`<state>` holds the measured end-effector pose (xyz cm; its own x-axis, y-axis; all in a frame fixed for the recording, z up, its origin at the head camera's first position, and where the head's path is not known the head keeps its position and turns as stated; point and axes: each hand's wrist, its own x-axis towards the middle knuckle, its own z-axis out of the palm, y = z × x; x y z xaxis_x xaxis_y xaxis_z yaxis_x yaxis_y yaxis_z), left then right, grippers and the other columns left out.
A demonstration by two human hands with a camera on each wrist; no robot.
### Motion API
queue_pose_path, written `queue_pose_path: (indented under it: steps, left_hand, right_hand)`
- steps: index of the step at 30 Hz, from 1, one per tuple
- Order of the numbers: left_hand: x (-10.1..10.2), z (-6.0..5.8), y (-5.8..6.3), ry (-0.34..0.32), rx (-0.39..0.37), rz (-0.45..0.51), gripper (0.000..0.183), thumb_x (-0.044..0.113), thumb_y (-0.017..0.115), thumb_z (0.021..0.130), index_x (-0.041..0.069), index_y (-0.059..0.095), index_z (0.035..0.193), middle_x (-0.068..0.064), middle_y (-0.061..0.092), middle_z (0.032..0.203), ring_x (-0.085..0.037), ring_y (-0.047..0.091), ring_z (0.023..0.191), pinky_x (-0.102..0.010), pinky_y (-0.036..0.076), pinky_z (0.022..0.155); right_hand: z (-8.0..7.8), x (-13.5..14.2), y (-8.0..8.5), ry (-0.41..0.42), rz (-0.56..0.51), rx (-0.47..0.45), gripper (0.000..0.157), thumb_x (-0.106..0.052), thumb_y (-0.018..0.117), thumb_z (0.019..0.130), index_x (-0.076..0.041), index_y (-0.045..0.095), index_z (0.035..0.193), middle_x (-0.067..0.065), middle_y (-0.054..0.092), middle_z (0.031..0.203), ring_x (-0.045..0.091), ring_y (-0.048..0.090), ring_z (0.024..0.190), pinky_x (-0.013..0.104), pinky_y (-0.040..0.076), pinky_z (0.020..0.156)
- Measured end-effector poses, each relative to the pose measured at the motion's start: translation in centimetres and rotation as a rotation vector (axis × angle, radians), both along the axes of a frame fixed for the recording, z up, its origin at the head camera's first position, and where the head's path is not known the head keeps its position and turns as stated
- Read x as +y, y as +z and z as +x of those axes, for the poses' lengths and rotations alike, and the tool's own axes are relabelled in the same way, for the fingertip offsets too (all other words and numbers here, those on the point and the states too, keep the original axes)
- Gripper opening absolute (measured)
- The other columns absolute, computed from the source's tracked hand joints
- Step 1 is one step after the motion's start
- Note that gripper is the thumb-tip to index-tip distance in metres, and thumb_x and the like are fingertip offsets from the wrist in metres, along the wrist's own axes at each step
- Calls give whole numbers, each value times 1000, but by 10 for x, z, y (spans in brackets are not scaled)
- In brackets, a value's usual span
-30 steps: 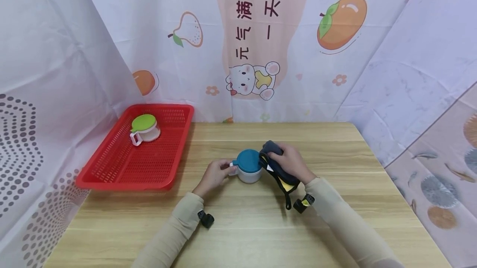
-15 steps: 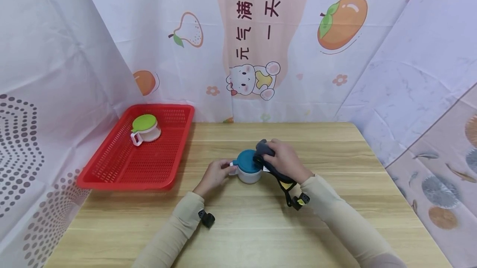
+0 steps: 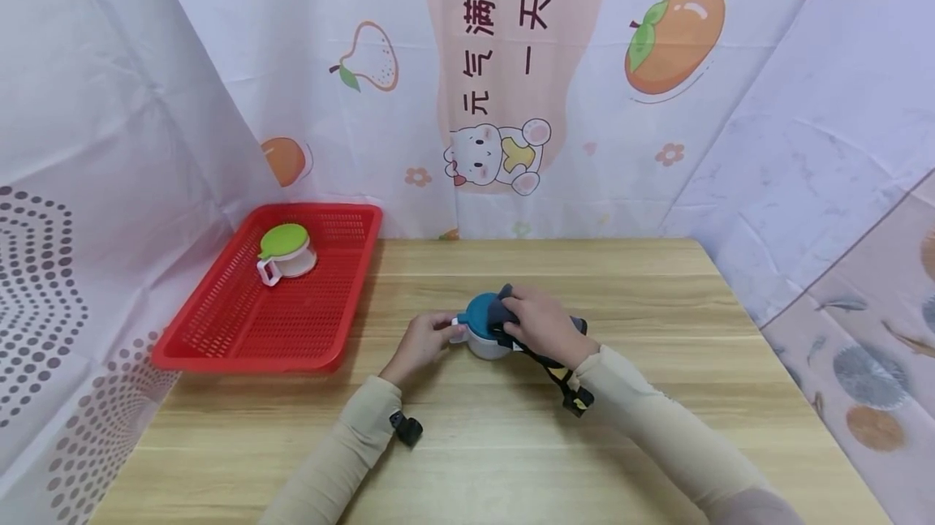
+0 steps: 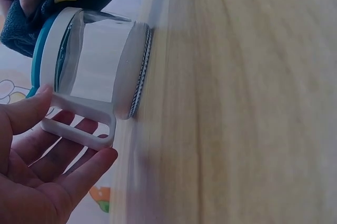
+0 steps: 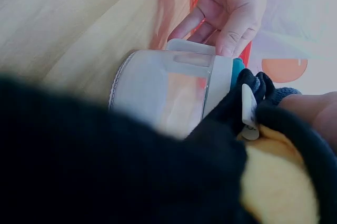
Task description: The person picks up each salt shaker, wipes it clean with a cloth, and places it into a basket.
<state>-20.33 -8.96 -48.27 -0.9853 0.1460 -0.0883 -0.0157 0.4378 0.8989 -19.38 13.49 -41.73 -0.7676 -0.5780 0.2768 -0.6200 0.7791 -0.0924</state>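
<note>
A clear seasoning jar (image 3: 488, 348) with a blue lid (image 3: 478, 312) and a white handle (image 4: 79, 137) stands upright on the wooden table. My left hand (image 3: 426, 338) holds that handle, its thumb at the upper end near the lid and its fingers behind, as the left wrist view shows. In my right hand (image 3: 546, 326) is a bunched dark navy cloth (image 3: 500, 314) with a yellow patch and a hanging loop. Its front end lies over the right part of the lid. Much of the right wrist view is filled by the dark cloth (image 5: 105, 166).
A red plastic basket (image 3: 241, 364) sits at the table's left side. Inside it rests a similar jar (image 3: 286, 245) with a green lid and white handle. A printed curtain (image 3: 584, 208) hangs behind the table (image 3: 467, 460).
My right hand has moved left with the cloth, from the lid's right edge to over its right part. The left hand and the jar have stayed in place.
</note>
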Motion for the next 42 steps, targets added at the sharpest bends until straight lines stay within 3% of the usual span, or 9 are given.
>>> queue_pose_path:
  steps: [6,18,30,36,42]
  left_hand:
    - [1,-1,0,18,-15,16,19,23,69,91,13,75,106,-2,72,100,-13,59,86,-26,50,74]
    - [2,-1,3,35,-49,23,17,23,69,90,13,75,103,-3,70,96,-15,58,82,-28,50,71]
    - [0,-1,6,-19,-51,-15,17,24,66,93,12,73,103,-3,67,95,-15,55,82,-26,46,67]
    - [-1,-2,5,-66,-5,0,19,15,64,94,9,71,110,-9,70,109,-15,60,89,-32,54,74]
    - [-1,-2,6,-64,-3,15,18,12,64,93,9,72,109,-8,71,106,-15,60,88,-31,53,75]
  right_hand:
    - [0,-2,3,18,25,-3,25,-20,74,86,-3,71,104,6,61,93,18,60,86,35,55,77]
    - [-2,-5,5,68,100,7,22,-24,73,87,-7,70,102,6,64,98,20,62,90,36,56,79]
    - [-3,-19,9,132,143,35,22,-26,73,87,-7,72,99,4,65,95,17,63,87,32,57,77]
    - [-7,-27,13,121,156,-13,19,-26,72,88,-8,72,95,2,65,91,15,61,80,31,55,72]
    - [-12,-36,18,115,155,-81,17,-23,71,89,-7,73,94,3,65,92,15,61,78,32,55,72]
